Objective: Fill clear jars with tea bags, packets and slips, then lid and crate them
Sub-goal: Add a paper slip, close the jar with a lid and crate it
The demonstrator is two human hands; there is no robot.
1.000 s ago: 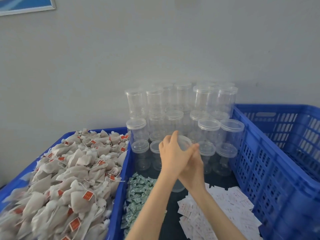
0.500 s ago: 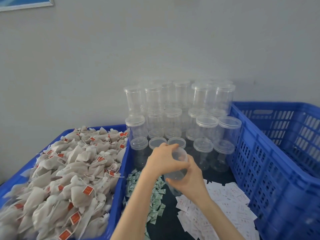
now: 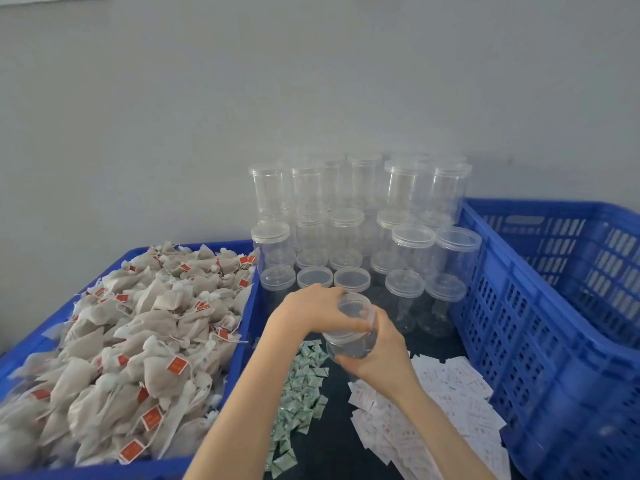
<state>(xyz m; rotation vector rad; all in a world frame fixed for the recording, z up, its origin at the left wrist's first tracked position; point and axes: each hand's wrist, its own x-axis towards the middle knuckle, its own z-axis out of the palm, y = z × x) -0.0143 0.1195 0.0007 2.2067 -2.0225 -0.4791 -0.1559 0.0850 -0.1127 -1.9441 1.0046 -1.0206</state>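
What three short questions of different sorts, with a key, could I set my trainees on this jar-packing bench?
1. True or false: the left hand grips the lid of the held jar while the right hand holds its body.
2. Which side of the bench holds the crate of tea bags? A) the person's left B) the person's right
3. Fill in: the green packets lie between the tea bag crate and the white ____.

Key: 1 true; 2 A; 3 slips.
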